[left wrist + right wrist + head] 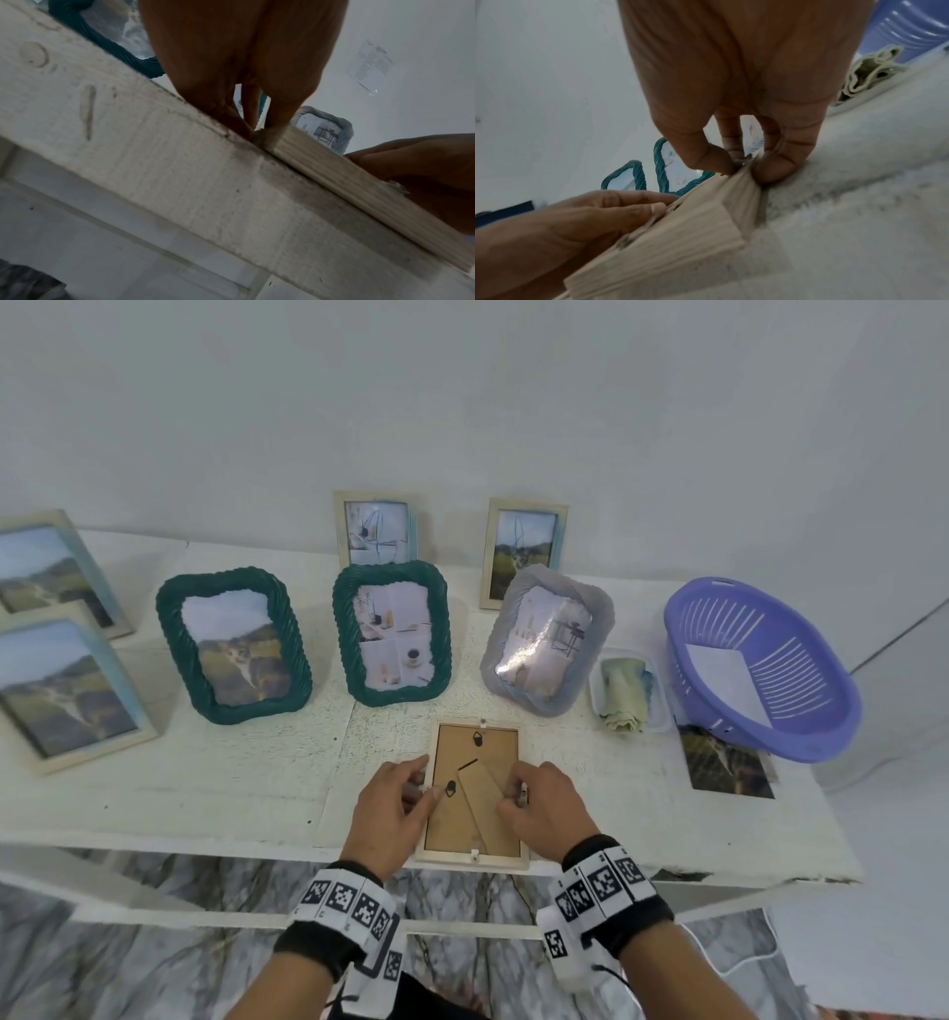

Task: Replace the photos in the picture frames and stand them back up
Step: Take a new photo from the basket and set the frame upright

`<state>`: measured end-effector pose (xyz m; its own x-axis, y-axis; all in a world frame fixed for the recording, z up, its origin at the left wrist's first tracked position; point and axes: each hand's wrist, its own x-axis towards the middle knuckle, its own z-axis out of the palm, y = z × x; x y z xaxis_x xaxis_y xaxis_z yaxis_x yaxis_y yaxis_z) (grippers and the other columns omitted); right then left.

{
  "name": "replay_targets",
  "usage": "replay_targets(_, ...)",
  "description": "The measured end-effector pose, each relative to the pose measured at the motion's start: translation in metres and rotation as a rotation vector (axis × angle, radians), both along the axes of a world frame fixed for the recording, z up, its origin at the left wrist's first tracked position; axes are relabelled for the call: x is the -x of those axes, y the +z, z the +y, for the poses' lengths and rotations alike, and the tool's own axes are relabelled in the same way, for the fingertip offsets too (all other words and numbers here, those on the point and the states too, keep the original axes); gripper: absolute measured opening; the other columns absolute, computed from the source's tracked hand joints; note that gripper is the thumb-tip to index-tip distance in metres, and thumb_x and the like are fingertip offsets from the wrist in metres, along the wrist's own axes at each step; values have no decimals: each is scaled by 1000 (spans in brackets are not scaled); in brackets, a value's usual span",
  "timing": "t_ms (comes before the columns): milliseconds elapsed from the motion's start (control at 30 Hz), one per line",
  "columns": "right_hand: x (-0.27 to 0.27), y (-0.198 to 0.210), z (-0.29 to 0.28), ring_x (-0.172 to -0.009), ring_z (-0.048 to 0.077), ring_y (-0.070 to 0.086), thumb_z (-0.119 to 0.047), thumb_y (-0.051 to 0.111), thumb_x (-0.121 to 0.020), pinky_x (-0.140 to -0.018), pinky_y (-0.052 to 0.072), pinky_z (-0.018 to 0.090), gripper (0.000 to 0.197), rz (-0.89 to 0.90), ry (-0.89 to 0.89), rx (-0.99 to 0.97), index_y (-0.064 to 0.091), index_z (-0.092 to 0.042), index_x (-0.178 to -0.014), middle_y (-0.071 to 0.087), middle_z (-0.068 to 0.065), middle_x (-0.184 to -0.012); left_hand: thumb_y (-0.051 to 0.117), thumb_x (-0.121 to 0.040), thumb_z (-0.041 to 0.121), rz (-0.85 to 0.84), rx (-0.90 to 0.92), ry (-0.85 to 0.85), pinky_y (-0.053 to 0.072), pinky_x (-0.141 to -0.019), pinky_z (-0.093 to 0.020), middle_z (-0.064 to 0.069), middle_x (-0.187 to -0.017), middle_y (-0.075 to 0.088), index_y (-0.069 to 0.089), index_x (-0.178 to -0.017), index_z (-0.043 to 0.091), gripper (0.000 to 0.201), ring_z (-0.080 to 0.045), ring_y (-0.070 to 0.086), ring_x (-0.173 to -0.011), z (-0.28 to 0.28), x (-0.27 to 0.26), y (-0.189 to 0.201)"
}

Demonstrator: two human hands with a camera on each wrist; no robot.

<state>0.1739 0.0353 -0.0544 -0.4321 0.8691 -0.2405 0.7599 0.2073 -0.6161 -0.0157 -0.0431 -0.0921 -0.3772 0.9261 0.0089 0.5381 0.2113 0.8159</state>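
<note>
A light wooden picture frame (pixel 471 861) lies face down at the table's front edge, its brown backing board and folded stand facing up. My left hand (pixel 411 791) grips the frame's left edge, thumb on the backing beside a black clip (pixel 451 788). My right hand (pixel 516 791) pinches the right edge at a small metal tab. In the right wrist view the thumb and fingers of my right hand (pixel 741 165) close on the frame (pixel 680 233). The left wrist view shows my left hand (pixel 257 126) at the frame's corner (pixel 359 192).
Several frames with photos stand behind: two green ones (pixel 233 644), a grey one (pixel 547 639) and plain wooden ones. A purple basket (pixel 760 665) with white paper sits at the right. A loose landscape photo (pixel 729 765) and a clear tray with a cloth (pixel 626 693) lie nearby.
</note>
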Motion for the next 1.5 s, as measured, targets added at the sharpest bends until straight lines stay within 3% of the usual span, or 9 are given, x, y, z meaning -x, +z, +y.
replay_targets(167, -9, -4, -5, -73, 13, 48, -14, 60, -82, -64, 40, 23, 26, 129, -67, 33, 49, -20, -106, 51, 2, -86, 67, -90, 29, 31, -11, 0, 41, -74, -9, 1, -103, 57, 57, -132, 17, 44, 4, 55, -83, -1, -1, -2)
replay_targets(300, -17, -6, -5, -73, 10, 51, -8, 58, -87, -67, 44, 16, 41, 207, -91, 70, 47, -17, -125, 52, -1, -83, 66, -91, 28, 49, -12, -6, 38, -73, -5, 4, -106, 55, 56, -133, 18, 45, 7, 52, -85, -2, -2, -3)
replay_targets(467, -21, -12, -6, -75, 7, 53, -10, 58, -90, -66, 43, 8, 51, 242, -113, 55, 43, -17, -138, 53, -5, -87, 68, -90, 25, 18, 10, 9, 50, -82, -22, 3, -105, 57, 56, -133, 17, 46, -1, 58, -86, -2, -1, -2)
replay_targets(733, -20, -17, -7, -75, 5, 52, -11, 58, -91, -65, 41, 4, 49, 247, -130, 30, 46, -14, -138, 54, -5, -87, 66, -87, 35, 137, 96, 143, 48, -82, -28, 5, -97, 67, 62, -120, 21, 36, -9, 61, -80, 8, -11, 6)
replay_targets(1000, -19, -12, -5, -76, 5, 53, -16, 60, -91, -66, 40, 7, 47, 203, -117, 40, 48, -13, -136, 56, -3, -87, 68, -85, 32, 26, 86, 162, 52, -79, -31, 7, -89, 65, 60, -109, 21, 28, -8, 62, -78, 6, -12, 11)
replay_targets(1067, -17, -3, 3, -79, 8, 56, -26, 59, -91, -68, 42, 13, 42, 137, -99, 43, 50, -14, -130, 60, -1, -88, 69, -85, 30, 10, 51, 135, 53, -79, -33, 10, -87, 64, 61, -111, 20, 29, -5, 61, -76, 2, -10, 6)
replay_targets(1133, -12, 6, 13, -90, 15, 57, -33, 56, -92, -75, 43, 24, 41, 37, -100, -20, 51, -13, -128, 60, 3, -100, 71, -85, 29, 21, 19, 109, 55, -78, -34, 11, -86, 62, 63, -112, 20, 30, -5, 60, -73, -2, -10, 2)
replay_targets(1300, 10, 21, 35, -112, 26, 50, -35, 49, -94, -90, 47, 37, 40, -117, -6, -255, 52, -12, -127, 49, 9, -126, 72, -86, 29, 45, -73, 53, 54, -71, -26, 14, -89, 60, 64, -117, 19, 34, -3, 59, -74, -9, -10, -5)
replay_targets(1500, 36, 21, 59, -116, 28, 46, -44, 50, -93, -89, 46, 38, 43, -302, 164, -220, 55, -11, -120, 48, 11, -125, 73, -86, 28, -8, -92, 65, 55, -74, -28, 12, -89, 62, 65, -117, 19, 33, -5, 59, -73, -7, -8, -4)
